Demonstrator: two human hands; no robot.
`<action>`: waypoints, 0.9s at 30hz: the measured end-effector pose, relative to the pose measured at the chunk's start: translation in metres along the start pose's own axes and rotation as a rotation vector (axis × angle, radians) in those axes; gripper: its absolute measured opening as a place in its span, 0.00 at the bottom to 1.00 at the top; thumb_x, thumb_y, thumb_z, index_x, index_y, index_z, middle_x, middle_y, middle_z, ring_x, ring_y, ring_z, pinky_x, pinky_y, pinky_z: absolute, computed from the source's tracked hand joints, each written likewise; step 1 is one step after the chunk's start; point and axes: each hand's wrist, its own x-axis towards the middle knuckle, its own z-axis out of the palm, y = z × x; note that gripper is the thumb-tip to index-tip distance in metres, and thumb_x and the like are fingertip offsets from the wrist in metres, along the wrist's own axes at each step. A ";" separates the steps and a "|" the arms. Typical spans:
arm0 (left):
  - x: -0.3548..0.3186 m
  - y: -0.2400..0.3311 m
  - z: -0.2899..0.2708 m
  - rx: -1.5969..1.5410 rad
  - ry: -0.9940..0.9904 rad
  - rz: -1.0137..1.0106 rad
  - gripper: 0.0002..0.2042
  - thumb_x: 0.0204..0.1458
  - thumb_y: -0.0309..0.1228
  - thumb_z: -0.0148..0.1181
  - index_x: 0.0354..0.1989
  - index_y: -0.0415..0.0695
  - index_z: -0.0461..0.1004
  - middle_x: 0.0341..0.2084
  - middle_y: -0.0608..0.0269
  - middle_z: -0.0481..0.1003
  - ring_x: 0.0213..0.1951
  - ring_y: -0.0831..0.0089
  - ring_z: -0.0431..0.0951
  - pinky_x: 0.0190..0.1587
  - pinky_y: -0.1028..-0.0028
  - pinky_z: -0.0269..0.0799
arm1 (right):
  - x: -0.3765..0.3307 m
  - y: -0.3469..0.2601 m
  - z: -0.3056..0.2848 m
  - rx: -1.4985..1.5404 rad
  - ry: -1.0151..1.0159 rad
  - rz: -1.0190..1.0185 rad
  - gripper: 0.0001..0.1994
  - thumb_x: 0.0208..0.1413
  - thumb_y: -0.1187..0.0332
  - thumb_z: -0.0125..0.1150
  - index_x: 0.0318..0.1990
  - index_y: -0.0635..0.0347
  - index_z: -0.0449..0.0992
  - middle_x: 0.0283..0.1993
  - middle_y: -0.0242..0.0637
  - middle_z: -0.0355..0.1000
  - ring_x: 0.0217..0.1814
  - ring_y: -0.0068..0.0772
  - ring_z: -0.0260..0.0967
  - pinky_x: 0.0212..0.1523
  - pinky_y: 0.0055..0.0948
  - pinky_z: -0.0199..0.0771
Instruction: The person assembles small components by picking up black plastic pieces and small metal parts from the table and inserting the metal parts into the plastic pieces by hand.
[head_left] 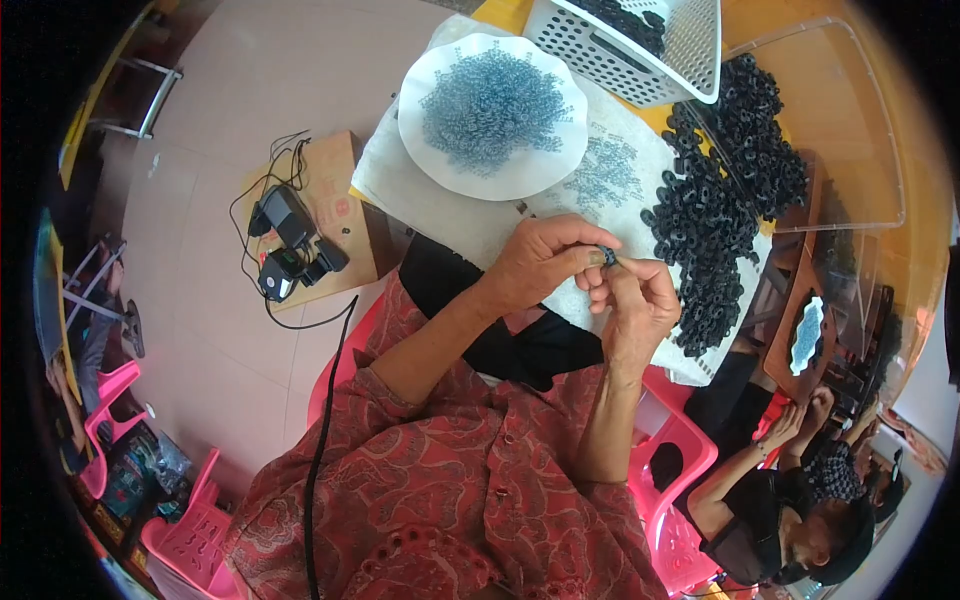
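Above the white cloth (pixel 440 195), my left hand (pixel 540 262) pinches a small dark ring-like piece (pixel 608 256) between thumb and fingers. My right hand (pixel 642 305) meets it from the other side, thumb and fingertips closed at the same piece; whether a second tiny part sits between them is hidden. To the right of my hands lies a large heap of similar small black pieces (pixel 700 230). Just beyond my hands, small blue-grey bits (pixel 605 175) are scattered on the cloth. Many more of these bits fill a white scalloped plate (pixel 415 135).
A white perforated basket (pixel 640 75) holding black pieces stands at the back, beside a clear plastic lid (pixel 860 130). Left, a cardboard box (pixel 345 165) carries black devices with cables. Pink chairs (pixel 680 530) stand around; a co-worker (pixel 740 510) sits at the right.
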 end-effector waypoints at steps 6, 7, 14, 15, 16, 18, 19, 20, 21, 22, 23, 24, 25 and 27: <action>0.001 0.003 -0.002 -0.025 -0.012 -0.013 0.11 0.54 0.17 0.50 0.43 0.36 0.76 0.28 0.66 0.74 0.29 0.83 0.73 0.34 0.81 0.70 | -0.001 0.000 -0.001 0.003 -0.023 -0.046 0.02 0.55 0.80 0.53 0.34 0.66 0.73 0.25 0.39 0.74 0.22 0.21 0.69 0.21 0.19 0.70; 0.001 0.003 -0.002 -0.028 -0.012 -0.018 0.11 0.54 0.17 0.50 0.43 0.36 0.76 0.27 0.67 0.74 0.29 0.83 0.73 0.34 0.81 0.70 | -0.002 0.000 0.000 0.003 -0.023 -0.045 0.02 0.55 0.80 0.53 0.34 0.66 0.73 0.25 0.39 0.74 0.22 0.21 0.69 0.21 0.19 0.70; 0.001 0.002 -0.003 0.012 -0.017 0.005 0.10 0.54 0.17 0.50 0.41 0.36 0.76 0.27 0.66 0.73 0.28 0.83 0.73 0.33 0.81 0.70 | 0.000 -0.002 -0.005 -0.073 -0.025 -0.010 0.04 0.54 0.81 0.54 0.34 0.68 0.74 0.26 0.40 0.74 0.23 0.22 0.69 0.22 0.19 0.71; 0.001 0.002 -0.003 0.011 -0.017 0.005 0.10 0.54 0.17 0.50 0.41 0.36 0.76 0.27 0.66 0.73 0.28 0.83 0.73 0.33 0.81 0.70 | 0.000 -0.002 -0.005 -0.087 -0.028 0.000 0.04 0.53 0.81 0.54 0.34 0.68 0.74 0.26 0.40 0.74 0.22 0.22 0.69 0.22 0.19 0.71; 0.001 0.001 -0.003 0.029 -0.019 0.013 0.10 0.54 0.17 0.50 0.41 0.37 0.76 0.27 0.66 0.73 0.28 0.83 0.73 0.33 0.81 0.70 | 0.000 -0.003 -0.005 -0.087 -0.027 0.000 0.04 0.53 0.81 0.54 0.34 0.68 0.74 0.26 0.40 0.74 0.22 0.22 0.69 0.22 0.19 0.71; 0.001 0.000 -0.004 0.046 -0.020 0.020 0.10 0.54 0.17 0.50 0.41 0.37 0.76 0.28 0.66 0.73 0.28 0.83 0.73 0.33 0.82 0.69 | 0.001 -0.005 -0.004 -0.136 -0.029 0.032 0.03 0.53 0.81 0.53 0.33 0.68 0.74 0.25 0.41 0.74 0.22 0.23 0.70 0.22 0.19 0.71; 0.001 0.000 -0.004 0.051 -0.025 0.023 0.10 0.53 0.17 0.50 0.41 0.37 0.76 0.29 0.66 0.73 0.28 0.82 0.73 0.33 0.82 0.69 | 0.001 -0.007 -0.002 -0.136 -0.029 0.033 0.03 0.53 0.81 0.53 0.33 0.68 0.74 0.25 0.41 0.74 0.22 0.23 0.70 0.22 0.19 0.71; 0.001 0.000 -0.004 0.056 -0.029 0.026 0.10 0.53 0.17 0.51 0.41 0.37 0.76 0.29 0.66 0.72 0.28 0.82 0.74 0.32 0.82 0.69 | 0.000 -0.008 0.000 -0.123 -0.019 0.033 0.03 0.53 0.81 0.53 0.33 0.68 0.74 0.25 0.41 0.74 0.22 0.23 0.70 0.22 0.19 0.71; 0.001 -0.002 -0.004 0.056 -0.030 0.025 0.10 0.53 0.17 0.51 0.41 0.37 0.76 0.29 0.66 0.72 0.28 0.82 0.74 0.32 0.82 0.69 | 0.000 -0.009 0.001 -0.110 -0.008 0.032 0.03 0.53 0.81 0.53 0.32 0.68 0.74 0.25 0.42 0.74 0.23 0.23 0.71 0.22 0.19 0.71; 0.001 -0.003 -0.004 0.068 -0.026 0.035 0.10 0.53 0.17 0.50 0.41 0.37 0.76 0.30 0.66 0.72 0.28 0.82 0.74 0.32 0.82 0.69 | 0.000 -0.008 0.002 -0.111 -0.007 0.032 0.03 0.53 0.81 0.53 0.32 0.68 0.74 0.25 0.42 0.74 0.23 0.23 0.71 0.22 0.19 0.71; 0.002 -0.004 -0.004 0.081 -0.022 0.045 0.10 0.53 0.16 0.50 0.41 0.37 0.76 0.30 0.66 0.73 0.28 0.83 0.74 0.32 0.82 0.70 | 0.000 -0.007 0.003 -0.100 -0.003 0.035 0.03 0.53 0.81 0.53 0.32 0.68 0.74 0.25 0.42 0.74 0.23 0.24 0.72 0.22 0.19 0.71; 0.001 -0.003 -0.003 0.081 -0.021 0.045 0.10 0.53 0.16 0.50 0.41 0.37 0.76 0.30 0.66 0.73 0.28 0.83 0.74 0.32 0.82 0.70 | 0.001 -0.006 0.003 -0.090 -0.001 0.038 0.03 0.53 0.81 0.53 0.32 0.68 0.74 0.26 0.43 0.75 0.24 0.24 0.72 0.22 0.19 0.71; 0.001 -0.003 -0.002 0.097 -0.009 0.046 0.10 0.53 0.16 0.50 0.41 0.37 0.76 0.30 0.66 0.73 0.28 0.83 0.74 0.32 0.82 0.70 | 0.000 -0.005 0.003 -0.089 -0.001 0.038 0.03 0.53 0.81 0.53 0.32 0.68 0.74 0.26 0.43 0.75 0.24 0.24 0.72 0.22 0.19 0.71; 0.001 -0.002 -0.001 0.114 0.002 0.049 0.10 0.53 0.16 0.50 0.41 0.37 0.76 0.30 0.66 0.73 0.28 0.83 0.74 0.33 0.82 0.70 | -0.001 -0.005 0.003 -0.104 0.004 0.045 0.03 0.54 0.81 0.53 0.32 0.68 0.74 0.27 0.43 0.75 0.25 0.25 0.73 0.23 0.19 0.72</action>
